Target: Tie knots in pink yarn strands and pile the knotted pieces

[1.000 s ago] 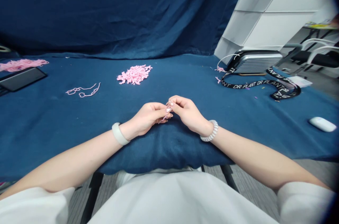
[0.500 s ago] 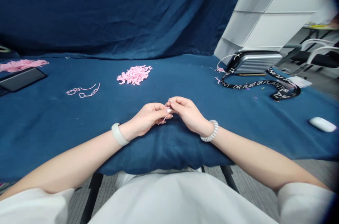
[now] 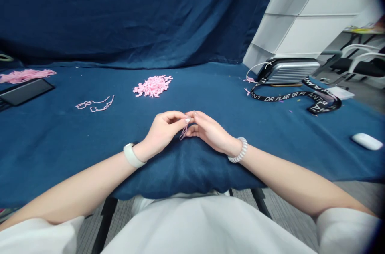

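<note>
My left hand (image 3: pixel 165 129) and my right hand (image 3: pixel 209 130) meet at the fingertips over the near part of the blue cloth. Between them a thin pink piece of yarn (image 3: pixel 183 133) hangs down in a small loop. The left thumb and forefinger pinch it at the top. My right thumb and fingertips close in at the same spot, partly hiding the yarn. Beyond the hands lies a heap of short pink yarn pieces (image 3: pixel 153 86). Two longer pink strands (image 3: pixel 100 106) rest to the left of that heap.
At the far left, a bundle of pink yarn (image 3: pixel 27 74) lies behind a dark phone-like device (image 3: pixel 27 90). On the right are a black lettered strap (image 3: pixel 279 97), a ridged silver case (image 3: pixel 293 71) and a white computer mouse (image 3: pixel 367 141). The table's blue cloth (image 3: pixel 75 154) drapes over the front edge.
My left hand has turned and shifted slightly left and up. The right hand's lower fingers have spread below, and the yarn loop now hangs more visibly between the hands.
</note>
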The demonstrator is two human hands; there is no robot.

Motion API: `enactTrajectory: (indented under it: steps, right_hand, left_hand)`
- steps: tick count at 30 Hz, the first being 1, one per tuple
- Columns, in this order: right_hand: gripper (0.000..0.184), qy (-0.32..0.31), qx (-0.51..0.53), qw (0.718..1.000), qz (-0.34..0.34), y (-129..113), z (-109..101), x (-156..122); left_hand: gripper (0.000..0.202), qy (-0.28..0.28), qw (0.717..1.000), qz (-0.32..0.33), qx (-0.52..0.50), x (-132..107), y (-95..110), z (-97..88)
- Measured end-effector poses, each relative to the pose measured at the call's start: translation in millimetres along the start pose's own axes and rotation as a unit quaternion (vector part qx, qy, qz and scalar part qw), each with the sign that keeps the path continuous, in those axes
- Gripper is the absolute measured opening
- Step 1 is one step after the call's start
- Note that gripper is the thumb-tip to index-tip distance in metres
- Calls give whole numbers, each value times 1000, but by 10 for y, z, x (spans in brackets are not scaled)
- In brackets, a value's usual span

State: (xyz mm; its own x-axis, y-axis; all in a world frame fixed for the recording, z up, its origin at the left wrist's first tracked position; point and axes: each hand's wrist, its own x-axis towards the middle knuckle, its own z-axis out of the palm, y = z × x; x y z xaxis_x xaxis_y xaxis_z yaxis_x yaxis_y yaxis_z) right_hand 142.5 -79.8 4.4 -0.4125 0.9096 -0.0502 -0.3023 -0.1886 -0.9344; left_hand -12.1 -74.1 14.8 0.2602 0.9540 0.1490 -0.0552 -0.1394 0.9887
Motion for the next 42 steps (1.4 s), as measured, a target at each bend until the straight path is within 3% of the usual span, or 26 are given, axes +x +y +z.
enactTrajectory:
  steps: [6, 9, 19, 29, 35, 42]
  right_hand:
    - [29, -106, -120, 987, 8, -11, 35, -69]
    - [28, -98, -179, 979, 14, -29, 38, -94]
    - [32, -85, -189, 978, -9, 2, -23, -64]
    - [33, -95, -230, 968, -5, -39, -70, -27]
    - [31, -76, -325, 942, -28, -233, -83, -62]
    - [18, -27, -350, 929, -116, -278, -101, -48]
  left_hand:
    - [12, 70, 997, 21, -5, 35, 1, -19]
    - [15, 66, 998, 4, -25, 46, -38, -24]
    - [22, 49, 974, -79, -208, 75, 54, -60]
    - [9, 54, 938, -56, -338, 165, 187, -223]
    - [19, 27, 950, -120, -287, 101, 187, -153]
    - [24, -9, 963, -152, -221, 41, 90, -61]
